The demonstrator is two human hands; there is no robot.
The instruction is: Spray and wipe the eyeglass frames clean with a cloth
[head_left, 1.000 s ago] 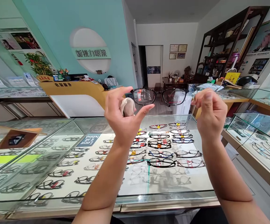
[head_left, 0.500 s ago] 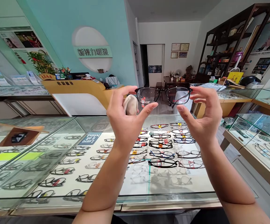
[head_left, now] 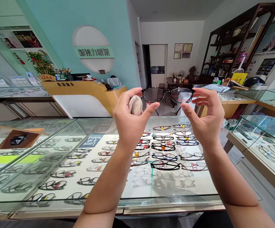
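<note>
Dark-rimmed eyeglasses [head_left: 167, 91] are held up level above the glass counter, front rims across the view and temples hanging below. My left hand [head_left: 131, 118] grips their left end between thumb and fingers. A folded pale cloth [head_left: 135, 105] is also tucked in that hand, behind the thumb. At the other end, my right hand [head_left: 205, 117] pinches the frame by its right corner. Red print shows on the right lens. Beneath my hands, several rows of eyeglasses [head_left: 163, 145] with small coloured tags lie in the case.
The glass display counter [head_left: 170, 201] spans the front. A wooden box [head_left: 21, 138] stands on its left part. Another glass case [head_left: 265, 142] is at the right. Across the aisle are a curved reception desk [head_left: 80, 101] and a dark shelf unit [head_left: 232, 41].
The eyeglasses have tilted, so their temples now show lower beneath the rims. My left hand has shifted slightly right, while my right hand has come slightly left.
</note>
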